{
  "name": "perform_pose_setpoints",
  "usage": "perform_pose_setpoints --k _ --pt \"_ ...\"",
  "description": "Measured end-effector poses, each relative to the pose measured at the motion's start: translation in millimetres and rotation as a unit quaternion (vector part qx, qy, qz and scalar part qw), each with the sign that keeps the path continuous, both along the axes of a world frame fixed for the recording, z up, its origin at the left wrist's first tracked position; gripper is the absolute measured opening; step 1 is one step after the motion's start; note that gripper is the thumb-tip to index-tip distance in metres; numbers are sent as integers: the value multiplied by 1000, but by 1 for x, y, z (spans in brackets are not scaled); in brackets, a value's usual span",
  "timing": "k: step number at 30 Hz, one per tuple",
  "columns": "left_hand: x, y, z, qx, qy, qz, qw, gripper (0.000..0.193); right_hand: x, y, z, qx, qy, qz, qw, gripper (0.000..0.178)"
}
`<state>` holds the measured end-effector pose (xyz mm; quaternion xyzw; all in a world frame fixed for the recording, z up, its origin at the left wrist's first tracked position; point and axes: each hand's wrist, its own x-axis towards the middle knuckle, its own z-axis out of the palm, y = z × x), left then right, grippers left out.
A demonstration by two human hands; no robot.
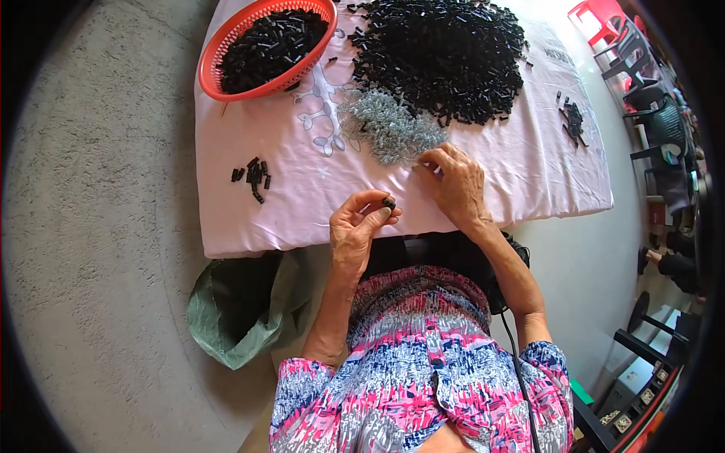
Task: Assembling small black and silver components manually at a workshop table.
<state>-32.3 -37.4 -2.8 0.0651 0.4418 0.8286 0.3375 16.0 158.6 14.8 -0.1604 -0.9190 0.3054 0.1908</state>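
Observation:
Between the thumb and fingers of my left hand (pixel 358 228) is a small black plastic piece (pixel 389 203), held just above the table's near edge. My right hand (pixel 458 181) reaches to the near right side of a pile of small clear, silvery pieces (pixel 393 127). Its thumb and index finger are pressed together at the pile's edge; what they hold, if anything, is too small to make out. Behind the clear pile spreads a large heap of small black plastic pieces (pixel 442 57).
A red plastic basket (pixel 212 84) of black pieces stands at the far left of the pink cloth-covered table (pixel 294 215). Small groups of black pieces (pixel 255 177) lie left and right. A green sack (pixel 211 321) gapes open below the left edge. Chairs (pixel 657 121) stand at right.

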Motion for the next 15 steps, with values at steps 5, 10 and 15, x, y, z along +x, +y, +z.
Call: perform_pose_setpoints --k 5,10,15 --pt "1 1 3 4 4 -1 1000 25 0 0 2 47 -21 14 999 7" --pt "2 2 8 3 -5 2 1000 27 20 -9 2 91 66 47 993 14" --pt "8 4 10 13 -6 -11 1000 25 57 -13 21 -135 43 68 988 14"
